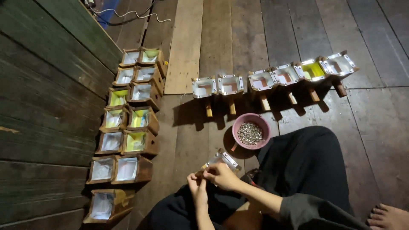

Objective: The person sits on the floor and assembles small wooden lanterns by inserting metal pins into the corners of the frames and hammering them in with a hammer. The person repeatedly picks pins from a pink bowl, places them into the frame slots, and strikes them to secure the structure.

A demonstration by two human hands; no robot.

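Observation:
I sit on a wooden plank floor. My left hand point(197, 184) and my right hand point(221, 174) meet over my lap on a small wooden box point(222, 160) with a shiny lined opening. Both hands pinch at its near edge; the fingers hide what they pinch. Just beyond the box stands a pink bowl point(251, 130) filled with small metal pieces.
A row of several similar boxes with peg handles point(272, 79) lies across the floor ahead. Two columns of several more boxes point(128, 123) line the dark wooden wall at the left. A white cable point(128, 15) lies at the far left. A bare foot point(390, 217) shows at the lower right.

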